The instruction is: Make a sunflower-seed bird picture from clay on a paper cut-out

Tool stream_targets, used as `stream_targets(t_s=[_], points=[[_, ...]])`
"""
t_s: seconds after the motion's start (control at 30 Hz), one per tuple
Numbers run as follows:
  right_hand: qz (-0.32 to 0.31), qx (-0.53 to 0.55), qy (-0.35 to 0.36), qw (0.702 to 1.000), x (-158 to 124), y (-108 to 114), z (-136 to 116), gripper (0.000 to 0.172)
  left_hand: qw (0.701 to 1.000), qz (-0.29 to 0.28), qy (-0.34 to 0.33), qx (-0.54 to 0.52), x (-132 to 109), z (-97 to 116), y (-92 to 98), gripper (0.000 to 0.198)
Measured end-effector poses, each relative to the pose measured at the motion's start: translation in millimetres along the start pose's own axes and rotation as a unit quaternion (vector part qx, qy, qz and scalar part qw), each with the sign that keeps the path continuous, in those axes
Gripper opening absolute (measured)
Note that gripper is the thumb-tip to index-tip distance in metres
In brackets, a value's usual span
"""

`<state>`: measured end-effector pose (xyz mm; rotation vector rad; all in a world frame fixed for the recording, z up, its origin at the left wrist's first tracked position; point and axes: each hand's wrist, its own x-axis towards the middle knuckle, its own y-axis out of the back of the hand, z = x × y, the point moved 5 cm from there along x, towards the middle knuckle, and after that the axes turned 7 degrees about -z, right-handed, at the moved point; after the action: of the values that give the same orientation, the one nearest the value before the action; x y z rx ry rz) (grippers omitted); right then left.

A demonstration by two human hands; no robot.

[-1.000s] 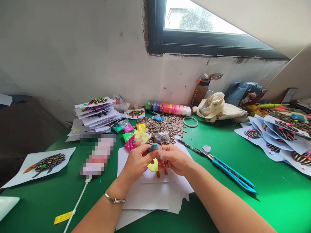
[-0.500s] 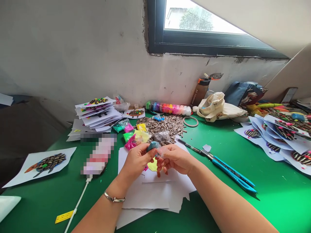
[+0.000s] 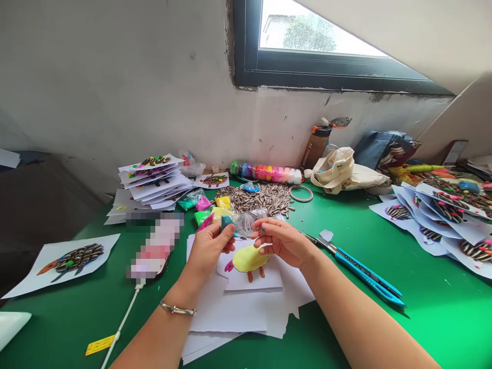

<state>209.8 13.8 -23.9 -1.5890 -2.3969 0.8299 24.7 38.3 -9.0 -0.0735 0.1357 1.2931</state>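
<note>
Over the clay bird (image 3: 248, 259), hands (image 3: 209, 248) (image 3: 282, 241) have drawn apart, stretching the bag (image 3: 243, 224).

I'm looking at the green counter (image 3: 384, 328), and it fills the lower frame. Dead centre, nearest me, sits a loose pile of white paper (image 3: 238, 312). Behind it is a heap of striped seeds (image 3: 269, 197), with small bags of coloured clay (image 3: 200, 202) just to its left. Along the wall I see a row of clay tubs (image 3: 265, 172), a tape ring (image 3: 301, 192) near it, a bottle (image 3: 317, 146) and a cream cloth bag (image 3: 342, 171). Right of the paper lies a blue utility knife (image 3: 361, 277), a white scrap (image 3: 326, 235) beside its blade. Far right, seed pictures (image 3: 438, 215) fan out, overlapping. Back left there's a stack of pictures (image 3: 154, 179). Front left I've got a single picture sheet (image 3: 65, 261), a white cable (image 3: 121, 324) and a yellow label (image 3: 99, 344).
</note>
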Motion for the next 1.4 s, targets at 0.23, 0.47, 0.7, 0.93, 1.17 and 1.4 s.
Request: stream_targets(t_s=[0.23, 0.47, 0.7, 0.93, 1.17, 1.4], points=[[0.008, -0.031, 0.010, 0.999, 0.4, 3.0, 0.1, 0.031, 0.996, 0.085, 0.028, 0.010, 7.3, -7.7, 27.9, 0.055], [0.034, -0.068, 0.030, 0.997, 0.5, -4.4, -0.3, 0.031, 0.994, 0.103, 0.035, 0.004, 14.3, -19.2, 39.0, 0.054], [0.047, -0.090, 0.044, 0.994, 0.7, -8.9, -0.8, 0.031, 0.983, 0.159, 0.040, 0.085, 12.7, -11.7, 50.8, 0.068], [0.085, -0.124, 0.048, 0.987, -3.8, -13.4, -5.0, 0.032, 0.883, 0.193, 0.058, 0.423, -2.1, 21.6, 67.4, 0.070], [0.083, -0.112, 0.042, 0.989, -3.7, -17.2, -3.2, 0.024, 0.835, 0.225, 0.005, 0.502, -10.0, 31.1, 65.3, 0.055], [0.095, -0.103, 0.058, 0.988, -0.9, -13.6, -1.9, 0.026, 0.817, 0.195, -0.101, 0.534, -6.9, 26.8, 48.2, 0.047]])
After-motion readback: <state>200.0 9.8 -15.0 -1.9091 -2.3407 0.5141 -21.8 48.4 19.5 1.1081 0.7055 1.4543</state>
